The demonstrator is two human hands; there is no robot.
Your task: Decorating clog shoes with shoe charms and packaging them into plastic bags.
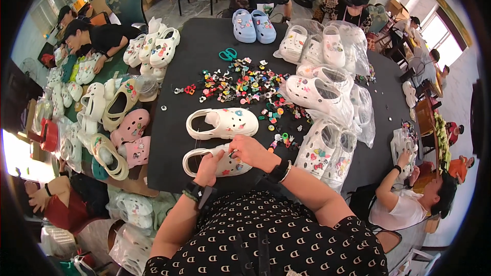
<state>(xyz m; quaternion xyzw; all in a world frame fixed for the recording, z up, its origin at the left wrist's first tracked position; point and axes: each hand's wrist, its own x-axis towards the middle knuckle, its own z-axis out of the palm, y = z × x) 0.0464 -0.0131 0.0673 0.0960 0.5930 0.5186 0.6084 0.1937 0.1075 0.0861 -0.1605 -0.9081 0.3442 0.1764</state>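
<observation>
Two white clogs lie side by side on the black tabletop in front of me. My left hand (207, 169) is closed on the nearer white clog (238, 167), gripping it around its opening. Over the same clog's upper, my right hand (250, 152) has its fingers pinched together near the left thumb; whatever they hold is too small to make out. Colourful charms sit on the nearer clog, partly covered by my hands. Just beyond, the farther white clog (225, 123) rests untouched, with a few charms on its toe.
Loose charms (245, 84) are heaped across the table's middle, beside teal-handled scissors (228, 54). Blue clogs (254, 26) stand at the far edge. Bagged white clogs (321, 94) are stacked on the right. A green table (118, 64) with more clogs adjoins on the left; several people sit around.
</observation>
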